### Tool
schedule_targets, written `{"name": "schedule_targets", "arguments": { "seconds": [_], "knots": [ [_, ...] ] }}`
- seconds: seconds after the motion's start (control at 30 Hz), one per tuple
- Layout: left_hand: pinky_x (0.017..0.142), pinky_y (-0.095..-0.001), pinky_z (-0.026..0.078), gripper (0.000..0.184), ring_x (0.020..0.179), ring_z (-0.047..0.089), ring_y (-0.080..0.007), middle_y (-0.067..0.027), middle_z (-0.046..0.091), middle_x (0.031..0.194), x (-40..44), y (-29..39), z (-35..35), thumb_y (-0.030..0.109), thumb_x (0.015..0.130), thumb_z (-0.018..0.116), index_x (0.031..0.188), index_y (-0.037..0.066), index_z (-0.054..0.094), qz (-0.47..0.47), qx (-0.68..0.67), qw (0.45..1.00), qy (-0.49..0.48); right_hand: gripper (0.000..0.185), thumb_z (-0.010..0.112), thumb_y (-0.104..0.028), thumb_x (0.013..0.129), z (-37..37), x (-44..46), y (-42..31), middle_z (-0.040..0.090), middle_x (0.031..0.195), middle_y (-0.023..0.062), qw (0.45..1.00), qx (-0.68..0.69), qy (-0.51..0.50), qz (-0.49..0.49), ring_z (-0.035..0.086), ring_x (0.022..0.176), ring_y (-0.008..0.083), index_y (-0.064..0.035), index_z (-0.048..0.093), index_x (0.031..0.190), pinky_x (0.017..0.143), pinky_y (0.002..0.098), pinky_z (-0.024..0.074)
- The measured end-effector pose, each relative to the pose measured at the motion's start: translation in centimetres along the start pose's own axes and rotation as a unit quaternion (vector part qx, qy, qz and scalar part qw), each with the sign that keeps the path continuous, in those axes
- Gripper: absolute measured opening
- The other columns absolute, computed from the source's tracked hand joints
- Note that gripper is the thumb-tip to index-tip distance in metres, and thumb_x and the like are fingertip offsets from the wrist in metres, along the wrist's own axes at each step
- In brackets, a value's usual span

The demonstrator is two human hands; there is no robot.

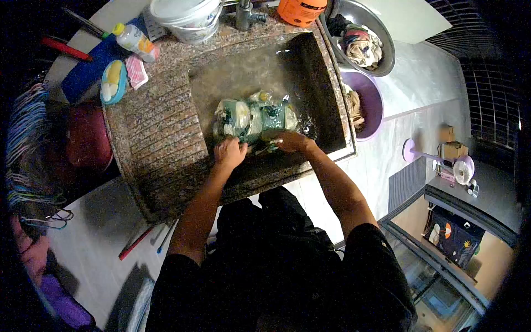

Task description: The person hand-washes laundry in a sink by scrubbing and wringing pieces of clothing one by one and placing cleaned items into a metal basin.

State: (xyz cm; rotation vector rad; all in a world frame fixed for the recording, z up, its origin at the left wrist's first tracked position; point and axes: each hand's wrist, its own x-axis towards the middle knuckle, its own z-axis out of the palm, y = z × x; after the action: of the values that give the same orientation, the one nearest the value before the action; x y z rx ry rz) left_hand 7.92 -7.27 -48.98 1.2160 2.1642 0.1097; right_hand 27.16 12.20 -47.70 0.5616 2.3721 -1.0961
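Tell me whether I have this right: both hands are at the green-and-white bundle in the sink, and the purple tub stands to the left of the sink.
The side is wrong: the head view shows the purple tub to the right of the sink. The left hand and right hand are indeed at the green-and-white bundle.

Clutter around the edges of my feed

Along the top I see a white bucket and an orange container. Toward the upper left I have a yellow-capped bottle, a pink-striped packet and a blue dish. On the right, a metal basin holds bunched clothes, and the purple basin just beside it holds tan fabric. Farther right I make out cardboard boxes. At far left, coloured hangers crowd near a dark red tub. A red stick lies low in my view.
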Motion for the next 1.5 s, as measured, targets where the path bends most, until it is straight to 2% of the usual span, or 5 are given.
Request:
{"name": "schedule_targets", "arguments": {
  "seconds": [0.13, 0.5, 0.6, 1.07, 1.5],
  "knots": [
    [0.079, -0.0499, 0.054, 0.056, 0.095, 0.070, -0.0349, -0.0142, 0.071, 0.100, 1.5, 1.5, 1.5, 0.052, 0.082, 0.073, 0.111, 0.005, 0.064, -0.056, 0.058, 0.996, 0.033, 0.059, 0.051, -0.057, 0.095, 0.2, 1.8, -2.4, 0.067, 0.122, 0.0218, 0.973, -0.043, 0.040, 0.225, 0.062, 0.115, 0.0438, -0.0055, 0.069, 0.118, 0.101, 0.0499, 0.0476],
    [0.075, -0.0511, 0.053, 0.019, 0.086, 0.068, -0.0376, -0.0175, 0.070, 0.086, 1.8, -2.7, 6.1, 0.026, 0.080, 0.071, 0.082, 0.007, 0.070, -0.044, -0.001, 0.996, 0.079, 0.038, 0.060, -0.039, 0.094, 5.9, 5.9, 3.0, 0.072, 0.101, 0.0216, 0.989, -0.120, -0.006, 0.087, 0.071, 0.097, 0.0389, -0.0032, 0.073, 0.102, 0.085, 0.0470, 0.0562],
    [0.077, -0.0504, 0.054, 0.023, 0.089, 0.069, -0.0371, -0.0154, 0.071, 0.090, 0.5, 0.8, 1.3, 0.029, 0.079, 0.071, 0.085, 0.008, 0.071, -0.062, -0.114, 0.990, 0.052, 0.026, 0.062, -0.028, 0.096, 3.9, 2.7, 0.7, 0.072, 0.092, 0.0198, 0.976, -0.088, 0.199, 0.017, 0.072, 0.083, 0.0335, -0.0049, 0.071, 0.103, 0.075, 0.0421, 0.0573],
    [0.076, -0.0374, 0.054, 0.040, 0.082, 0.071, -0.0272, -0.0152, 0.073, 0.088, 1.6, 0.8, 5.8, 0.040, 0.083, 0.075, 0.095, 0.001, 0.072, 0.043, -0.271, 0.962, 0.018, 0.019, 0.054, -0.025, 0.105, 1.0, -0.4, -3.3, 0.061, 0.098, 0.0008, 0.764, 0.623, 0.165, 0.027, 0.062, 0.087, 0.0114, -0.0074, 0.054, 0.110, 0.075, 0.0291, 0.0565],
    [0.069, -0.0343, 0.051, 0.018, 0.072, 0.066, -0.0229, -0.0095, 0.064, 0.077, 2.3, 2.5, 3.2, 0.010, 0.080, 0.071, 0.094, 0.004, 0.060, 0.034, -0.430, 0.880, 0.200, 0.022, 0.064, -0.019, 0.098, -5.6, -1.0, -5.7, 0.070, 0.084, 0.0159, 0.873, 0.264, 0.409, 0.026, 0.066, 0.076, 0.0216, 0.0030, 0.066, 0.099, 0.074, 0.0346, 0.0529]
  ]
}}
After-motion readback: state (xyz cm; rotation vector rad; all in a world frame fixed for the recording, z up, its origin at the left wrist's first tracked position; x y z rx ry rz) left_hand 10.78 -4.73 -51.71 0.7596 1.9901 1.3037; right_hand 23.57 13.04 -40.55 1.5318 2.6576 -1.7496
